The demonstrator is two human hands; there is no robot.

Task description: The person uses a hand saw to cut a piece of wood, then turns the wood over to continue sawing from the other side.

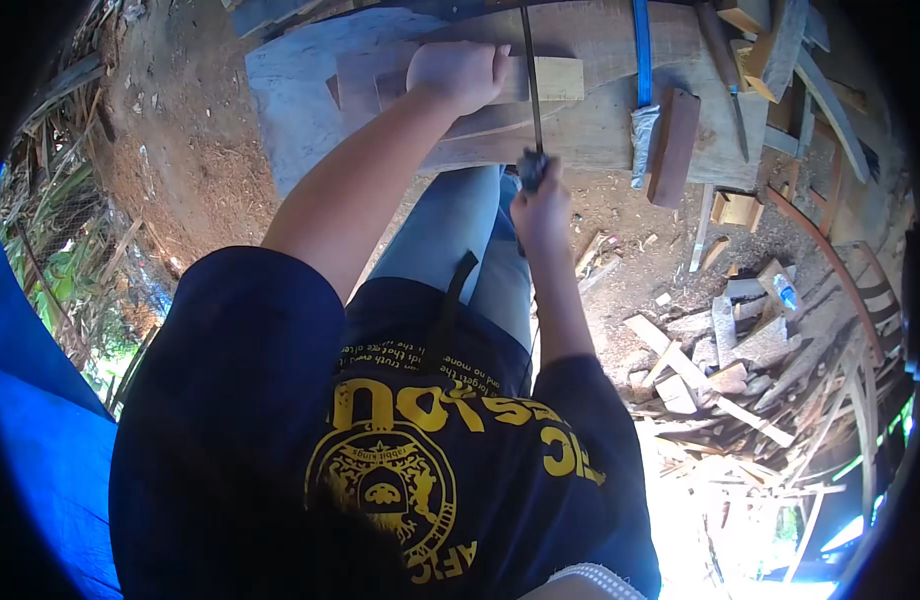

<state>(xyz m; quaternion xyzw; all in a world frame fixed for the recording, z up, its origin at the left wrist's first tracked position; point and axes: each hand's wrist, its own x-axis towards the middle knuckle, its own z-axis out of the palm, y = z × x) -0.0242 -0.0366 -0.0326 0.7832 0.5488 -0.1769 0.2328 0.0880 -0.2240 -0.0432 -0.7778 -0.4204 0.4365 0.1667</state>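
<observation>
My left hand (pixel 458 76) is closed over a light wooden block (pixel 560 79) that lies on the wooden workbench (pixel 600 135). Just right of it, my right hand (pixel 541 212) is wrapped round the dark handle of a saw (pixel 532 90). The narrow saw blade points away from me and crosses the block near its right part. Whether the blade has cut into the wood cannot be made out. My left fingertips are partly hidden behind the hand.
A blue-handled tool (pixel 643 60), a dark wooden block (pixel 674 148) and a pointed tool with a wooden handle (pixel 718 50) lie at the bench's right. Wood offcuts (pixel 725 345) are heaped on the ground at the right. A blue sheet (pixel 50 460) is at the left.
</observation>
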